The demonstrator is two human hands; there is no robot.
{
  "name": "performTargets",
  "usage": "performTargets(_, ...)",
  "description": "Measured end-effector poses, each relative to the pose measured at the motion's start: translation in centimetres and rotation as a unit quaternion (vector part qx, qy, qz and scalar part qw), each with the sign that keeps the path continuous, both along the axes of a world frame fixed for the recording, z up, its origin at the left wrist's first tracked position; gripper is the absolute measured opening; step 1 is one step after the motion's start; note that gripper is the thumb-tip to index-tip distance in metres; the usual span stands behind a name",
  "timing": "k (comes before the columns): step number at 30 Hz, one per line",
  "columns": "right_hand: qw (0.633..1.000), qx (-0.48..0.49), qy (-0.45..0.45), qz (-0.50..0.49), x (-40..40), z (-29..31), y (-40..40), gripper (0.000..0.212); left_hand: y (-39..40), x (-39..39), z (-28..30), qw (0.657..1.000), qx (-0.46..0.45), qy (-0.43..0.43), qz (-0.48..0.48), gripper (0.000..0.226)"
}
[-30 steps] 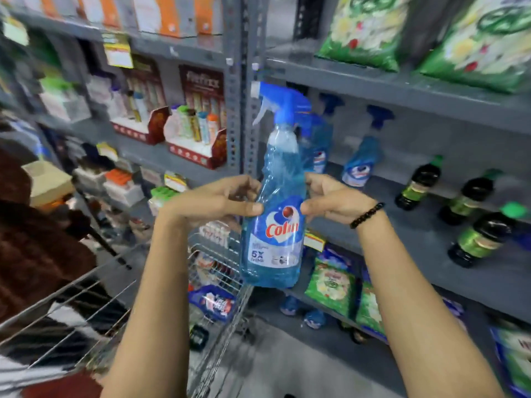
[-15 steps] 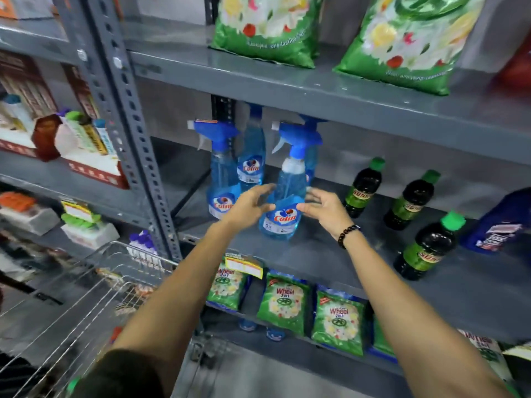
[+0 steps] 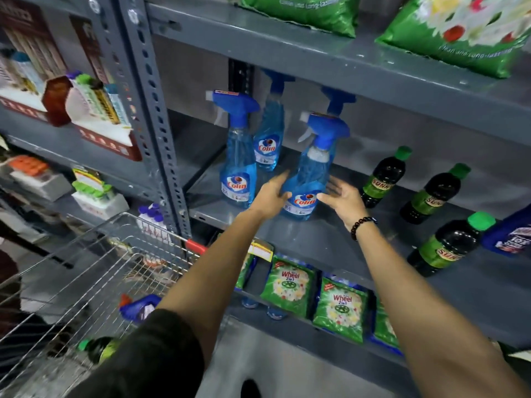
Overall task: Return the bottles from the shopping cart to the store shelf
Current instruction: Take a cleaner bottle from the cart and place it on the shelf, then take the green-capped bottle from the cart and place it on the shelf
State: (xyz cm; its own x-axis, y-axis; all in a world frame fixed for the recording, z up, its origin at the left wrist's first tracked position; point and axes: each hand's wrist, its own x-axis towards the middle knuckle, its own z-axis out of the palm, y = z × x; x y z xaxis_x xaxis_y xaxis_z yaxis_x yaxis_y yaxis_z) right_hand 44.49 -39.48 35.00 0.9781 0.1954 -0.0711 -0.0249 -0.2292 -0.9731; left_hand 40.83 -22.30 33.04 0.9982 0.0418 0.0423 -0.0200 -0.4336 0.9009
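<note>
A blue Colin spray bottle (image 3: 311,179) stands upright on the grey store shelf (image 3: 290,237), near its front edge. My left hand (image 3: 270,198) lies flat against the bottle's left side with fingers stretched out. My right hand (image 3: 340,196) hovers just right of the bottle, fingers spread, a little apart from it. Neither hand grips it. The wire shopping cart (image 3: 120,248) is at lower left. In it lie a dark bottle with a green cap (image 3: 99,349) and a blue bottle with a red tip (image 3: 140,307).
Two more Colin sprays (image 3: 238,173) stand left of the placed one, another behind it. Three dark green-capped bottles (image 3: 385,179) lie spaced out on the shelf's right part, beside a blue container (image 3: 514,234). Green detergent packs (image 3: 288,285) fill the shelf below. An upright post (image 3: 155,116) rises at left.
The spray bottle went from held in front of me to standing on the shelf. Both hands have loosened and opened beside it. My view has shifted closer to the shelf.
</note>
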Motion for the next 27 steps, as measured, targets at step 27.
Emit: performTargets(27, 0.76, -0.414, 0.127, 0.485, -26.9, -24.1, 37.3, 0.023, 23.1, -40.3, -26.0, 0.625, -0.422, 0.256, 0.605, 0.029)
